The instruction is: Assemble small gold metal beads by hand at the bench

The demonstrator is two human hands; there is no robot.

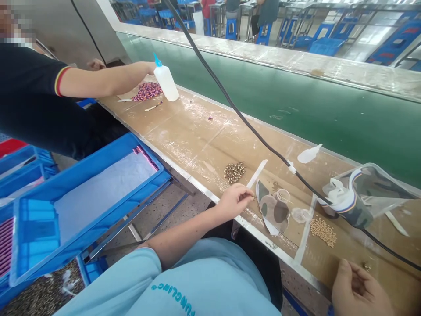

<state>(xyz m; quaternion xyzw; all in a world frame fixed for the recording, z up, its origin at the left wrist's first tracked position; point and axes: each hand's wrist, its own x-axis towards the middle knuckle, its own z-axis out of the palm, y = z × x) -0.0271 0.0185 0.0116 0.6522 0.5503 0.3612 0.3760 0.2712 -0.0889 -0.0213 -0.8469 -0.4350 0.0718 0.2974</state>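
Note:
My left hand [234, 202] is closed in a pinch at the table's near edge. A tiny dark piece shows at its fingertips, too small to name. Just beyond lies a pile of small brass-coloured metal rings [234, 172]. Right of that hand a camouflage-patterned sheet [274, 213] lies flat, with a clear plastic ring [283, 195] on it and a small clear round dish [301, 214] beside it. At the lower right, my right hand [360, 292] rests with curled fingers; what they hold, if anything, is hidden. Close to it are a few small metal pieces [366, 266].
Tan beads [323, 231] lie beside a clear bag with camouflage trim [353, 197]. A black cable [226, 94] hangs across the table. At left a co-worker's arm [105, 81] reaches near a white bottle [167, 83] and purple beads [147, 91]. Blue trays [88, 175] stand left.

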